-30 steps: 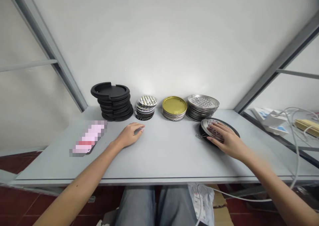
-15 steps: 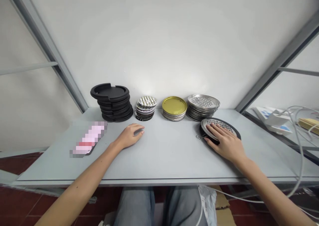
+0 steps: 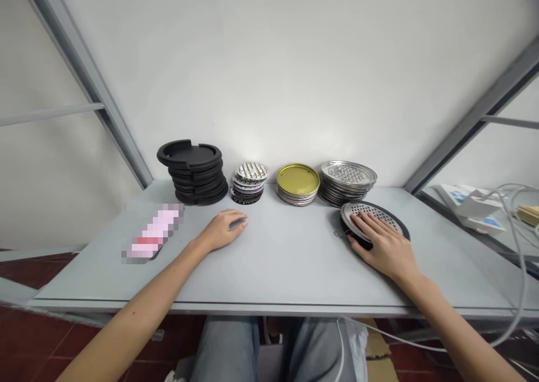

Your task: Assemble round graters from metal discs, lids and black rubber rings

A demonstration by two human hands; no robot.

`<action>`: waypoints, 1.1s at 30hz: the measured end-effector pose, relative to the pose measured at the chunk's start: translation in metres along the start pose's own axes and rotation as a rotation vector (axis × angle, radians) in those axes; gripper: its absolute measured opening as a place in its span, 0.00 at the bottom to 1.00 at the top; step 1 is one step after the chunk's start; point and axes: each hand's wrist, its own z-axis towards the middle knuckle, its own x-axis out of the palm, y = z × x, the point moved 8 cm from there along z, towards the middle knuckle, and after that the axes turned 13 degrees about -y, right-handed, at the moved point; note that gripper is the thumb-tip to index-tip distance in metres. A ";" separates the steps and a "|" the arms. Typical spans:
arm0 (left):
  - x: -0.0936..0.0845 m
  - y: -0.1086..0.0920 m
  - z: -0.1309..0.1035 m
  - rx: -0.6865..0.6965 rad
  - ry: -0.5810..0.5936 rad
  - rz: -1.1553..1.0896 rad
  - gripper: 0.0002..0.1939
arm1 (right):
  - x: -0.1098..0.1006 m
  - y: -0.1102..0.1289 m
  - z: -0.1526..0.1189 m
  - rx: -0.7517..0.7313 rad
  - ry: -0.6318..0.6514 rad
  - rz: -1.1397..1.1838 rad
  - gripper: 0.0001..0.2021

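My left hand [image 3: 222, 229] rests on the table, thumb and fingers apart, holding nothing. My right hand [image 3: 385, 247] lies flat with spread fingers on a round metal grater disc [image 3: 370, 211] set in a black ring; a small wire clip [image 3: 342, 234] pokes out beside the thumb. Along the wall stand a stack of black plastic rings [image 3: 197, 171], a stack of small spiked metal discs [image 3: 249, 181], a stack of gold-topped lids [image 3: 298, 183] and a stack of perforated grater plates [image 3: 347, 180].
A blurred phone [image 3: 154, 233] lies on the left of the grey table [image 3: 278, 275]. Metal frame posts rise at both sides. At the right, white boxes [image 3: 474, 208] and loose white cables [image 3: 522, 264] sit beyond the post. A cardboard box [image 3: 381, 359] is below the table.
The view has shifted very slightly. Both hands keep their places, the left on the table and the right on the grater disc.
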 end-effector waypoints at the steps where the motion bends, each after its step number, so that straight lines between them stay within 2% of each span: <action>1: 0.000 0.000 0.000 -0.003 0.001 0.002 0.14 | 0.000 0.000 0.000 -0.002 0.003 0.006 0.25; 6: -0.002 0.002 0.001 -0.019 -0.002 0.022 0.14 | -0.003 -0.006 0.005 0.023 0.029 0.039 0.25; 9: -0.002 0.003 0.002 -0.021 -0.018 0.034 0.14 | -0.009 -0.002 0.013 0.075 -0.014 0.039 0.23; 11: -0.003 0.003 0.003 -0.015 -0.037 0.034 0.13 | -0.014 0.010 0.022 0.116 -0.079 0.077 0.20; 13: -0.003 0.004 0.004 -0.001 -0.051 0.027 0.13 | -0.013 0.035 0.037 0.087 -0.092 0.199 0.17; 17: -0.005 0.007 0.006 0.034 -0.088 0.032 0.12 | 0.008 0.105 0.073 -0.105 0.016 0.511 0.17; 20: -0.006 0.010 0.006 0.036 -0.106 0.052 0.10 | 0.030 0.134 0.100 -0.117 0.009 0.613 0.16; 22: -0.007 0.010 0.006 0.036 -0.105 0.057 0.10 | 0.044 0.145 0.111 -0.099 -0.013 0.638 0.16; 25: -0.007 0.008 0.006 0.027 -0.102 0.051 0.10 | 0.061 0.154 0.112 -0.068 0.017 0.709 0.17; 29: -0.007 0.004 0.006 0.011 -0.087 0.021 0.13 | 0.075 0.156 0.097 -0.028 0.137 0.815 0.16; 33: -0.008 0.003 0.008 0.004 -0.095 0.011 0.14 | 0.087 0.155 0.085 -0.021 0.264 0.822 0.17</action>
